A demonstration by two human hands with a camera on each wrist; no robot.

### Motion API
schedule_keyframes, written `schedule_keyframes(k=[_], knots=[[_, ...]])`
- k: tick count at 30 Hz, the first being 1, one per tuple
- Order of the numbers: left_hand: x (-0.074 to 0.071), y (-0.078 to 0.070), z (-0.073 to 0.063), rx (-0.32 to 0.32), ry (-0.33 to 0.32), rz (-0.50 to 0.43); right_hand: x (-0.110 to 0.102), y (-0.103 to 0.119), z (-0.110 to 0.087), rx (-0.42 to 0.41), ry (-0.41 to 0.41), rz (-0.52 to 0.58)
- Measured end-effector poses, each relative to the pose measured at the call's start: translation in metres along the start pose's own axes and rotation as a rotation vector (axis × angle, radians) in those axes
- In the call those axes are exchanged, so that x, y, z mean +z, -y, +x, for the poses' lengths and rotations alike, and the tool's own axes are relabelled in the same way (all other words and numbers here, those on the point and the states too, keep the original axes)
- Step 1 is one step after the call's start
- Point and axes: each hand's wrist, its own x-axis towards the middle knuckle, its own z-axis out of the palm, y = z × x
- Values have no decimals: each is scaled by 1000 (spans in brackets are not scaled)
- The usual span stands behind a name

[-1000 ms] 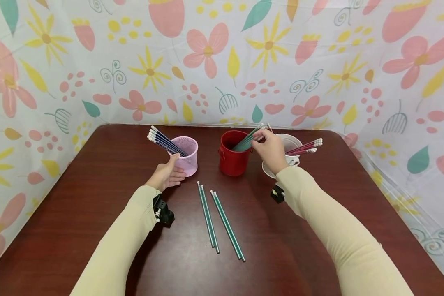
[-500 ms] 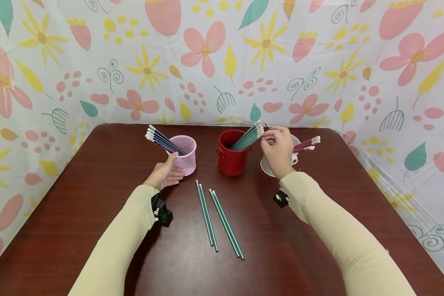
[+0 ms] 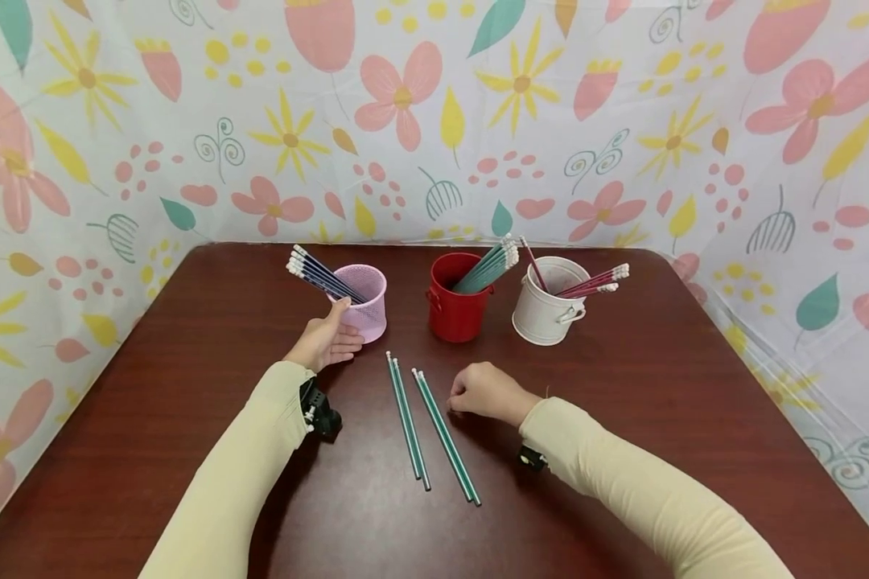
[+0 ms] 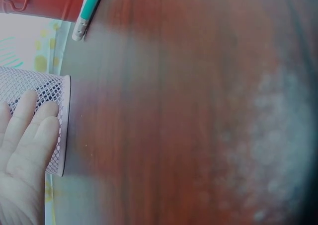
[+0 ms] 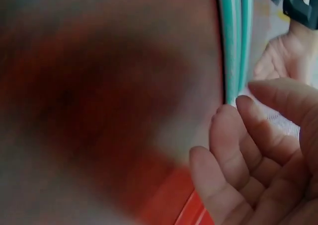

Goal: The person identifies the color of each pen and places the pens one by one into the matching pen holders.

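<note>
My left hand (image 3: pixel 324 339) rests against the near side of a pink mesh pencil cup (image 3: pixel 371 322), fingers fairly straight and thumb at its rim. Dark blue pencils (image 3: pixel 326 276) lean leftward out of that cup. My right hand (image 3: pixel 491 392) is low over the table beside a pair of green pencils (image 3: pixel 445 434); its fingers (image 5: pixel 226 140) bend loosely, and I see nothing between them. A second pair of green pencils (image 3: pixel 408 422) lies to the left. Several more green pencils (image 3: pixel 487 269) lean in a red bucket (image 3: pixel 455 320).
A white bucket (image 3: pixel 539 318) stands right of the red one. Several dark red pencils (image 3: pixel 595 284) lean rightward from it, and a single dark red pencil (image 3: pixel 533 264) leans left. Patterned cloth (image 3: pixel 434 121) hangs behind the brown table (image 3: pixel 188 362).
My right hand has left the tops of the green pencils in the red bucket, swung rightward, then come down toward the pencils on the table. The left hand stays at the pink cup.
</note>
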Motion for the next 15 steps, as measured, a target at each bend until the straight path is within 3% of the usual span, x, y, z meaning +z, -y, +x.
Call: schedule_keyframes(k=[6,15], knots=[[-1,0,3,11,6,6,9,13,7,83,19,-23],[-1,0,1,8,13,-2,14,22,14,149,124,-26]])
